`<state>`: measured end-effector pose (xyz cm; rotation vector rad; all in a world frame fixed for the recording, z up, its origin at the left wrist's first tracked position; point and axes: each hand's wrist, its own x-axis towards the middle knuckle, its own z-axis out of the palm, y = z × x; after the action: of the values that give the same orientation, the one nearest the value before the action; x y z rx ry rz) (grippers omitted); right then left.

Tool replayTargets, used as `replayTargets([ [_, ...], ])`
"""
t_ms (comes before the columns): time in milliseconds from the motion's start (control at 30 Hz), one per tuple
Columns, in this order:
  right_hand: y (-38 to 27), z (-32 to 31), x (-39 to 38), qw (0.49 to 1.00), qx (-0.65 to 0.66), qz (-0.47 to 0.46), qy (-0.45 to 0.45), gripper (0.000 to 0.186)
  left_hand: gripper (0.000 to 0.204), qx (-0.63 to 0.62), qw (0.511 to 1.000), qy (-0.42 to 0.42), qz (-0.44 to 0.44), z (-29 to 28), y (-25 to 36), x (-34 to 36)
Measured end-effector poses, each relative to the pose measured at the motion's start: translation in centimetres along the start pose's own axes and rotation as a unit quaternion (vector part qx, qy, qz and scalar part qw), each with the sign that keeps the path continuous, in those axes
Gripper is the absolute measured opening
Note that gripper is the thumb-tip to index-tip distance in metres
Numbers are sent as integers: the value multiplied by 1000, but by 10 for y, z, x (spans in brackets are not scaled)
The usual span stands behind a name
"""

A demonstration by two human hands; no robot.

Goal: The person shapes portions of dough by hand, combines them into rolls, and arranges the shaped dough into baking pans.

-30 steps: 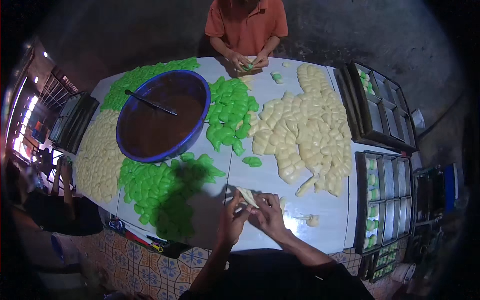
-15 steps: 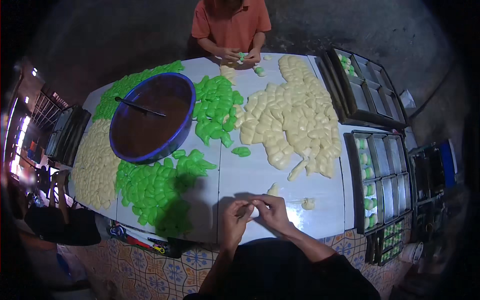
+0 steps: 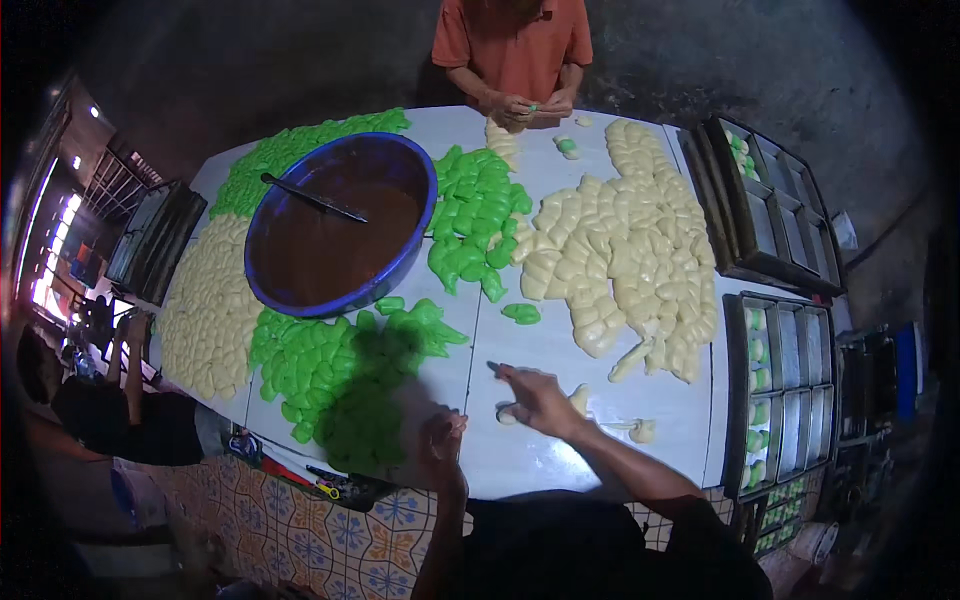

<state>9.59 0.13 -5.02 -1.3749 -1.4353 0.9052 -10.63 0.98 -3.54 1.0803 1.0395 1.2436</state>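
My right hand [image 3: 540, 402] reaches over the white table with its fingers stretched out toward the upper left. A small dark grey patch shows at its fingertips; I cannot tell whether it is a shadow or a thing. A small pale dough piece [image 3: 507, 415] lies on the table just under this hand. Beyond it lies a single green dough piece [image 3: 521, 314]. My left hand [image 3: 443, 437] hovers at the table's near edge, partly in shadow, its fingers loosely bent and apart with nothing visible in them. More cream dough scraps [image 3: 641, 431] lie right of my right hand.
A blue tub [image 3: 420, 235] of brown filling holds a dark-handled tool. Green dough pieces [image 3: 300, 365] and cream dough pieces [image 3: 640, 250] cover much of the table [image 3: 530, 455]. Compartmented metal trays [image 3: 790, 390] stand at the right. A co-worker [image 3: 515, 50] handles dough across the table.
My hands have come apart from around a small pale piece. My right hand has stretched forward, and the left has dropped back leftward. The whole view has shifted a little.
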Motion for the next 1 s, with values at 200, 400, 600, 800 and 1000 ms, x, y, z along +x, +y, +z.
replayTargets([
  [200,31,-49,85,901,-406,-139,56,32,9,81,988,-130,1,9,-3,4],
  [400,-15,-30,35,991,109,48,61,36,22,44,991,-122,-13,39,16,4],
  [600,-80,-3,-28,978,52,33,197,23,21,1,994,-112,-6,69,17,-11],
  [800,-78,-16,-34,989,76,-30,121,30,13,-237,936,-152,-211,67,16,-18],
  [1000,-49,-2,-23,957,288,13,-19,76,66,-572,695,-209,-382,49,20,1],
])
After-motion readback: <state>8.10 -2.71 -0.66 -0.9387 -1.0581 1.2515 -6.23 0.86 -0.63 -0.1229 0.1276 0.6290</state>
